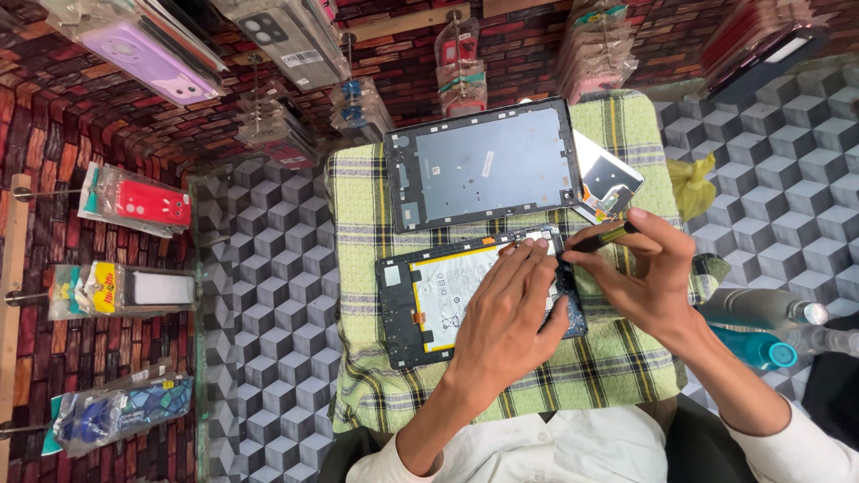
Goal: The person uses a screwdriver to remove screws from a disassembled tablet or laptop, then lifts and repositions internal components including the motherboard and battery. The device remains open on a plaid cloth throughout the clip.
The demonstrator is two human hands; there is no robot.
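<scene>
Pressing down flat, the left hand (510,309) rests with open fingers on an opened tablet (429,304), which lies on a green checked cloth (358,268) on the table. The right hand (649,268) pinches a thin screwdriver (601,238), its tip at the tablet's top edge. The tablet looks thin, light and easy to break, with small parts showing, so it seems best held by its hard outer frame. Its grey back cover (483,165) lies just above it on the cloth. A small screen part (608,183) sits beside that.
</scene>
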